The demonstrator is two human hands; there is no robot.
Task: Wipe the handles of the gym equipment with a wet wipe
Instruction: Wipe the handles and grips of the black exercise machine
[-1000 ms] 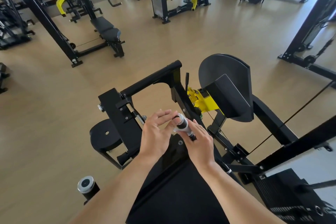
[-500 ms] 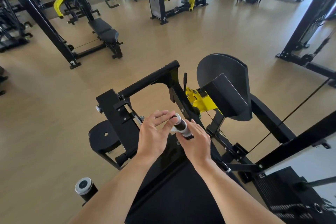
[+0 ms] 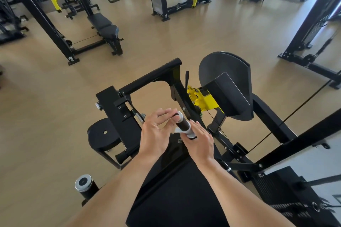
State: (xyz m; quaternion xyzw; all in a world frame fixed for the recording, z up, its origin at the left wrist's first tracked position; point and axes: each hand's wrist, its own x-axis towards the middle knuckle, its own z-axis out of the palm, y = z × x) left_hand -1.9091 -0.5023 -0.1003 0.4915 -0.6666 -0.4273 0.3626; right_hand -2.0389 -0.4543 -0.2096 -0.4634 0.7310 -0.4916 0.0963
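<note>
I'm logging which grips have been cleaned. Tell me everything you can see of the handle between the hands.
The handle is a short dark cylindrical grip with a silver metal end cap, tilted up and away from the person. A white wet wipe is wrapped round its lower part, gripped by the right hand. The left hand, fingers straight, touches it near the capped end.

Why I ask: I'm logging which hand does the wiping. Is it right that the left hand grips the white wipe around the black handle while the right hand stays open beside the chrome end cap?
Not quite: the hands are swapped. In the head view the right hand grips the white wipe around the black handle, while the left hand is open, fingers straight beside the chrome end cap.
</note>
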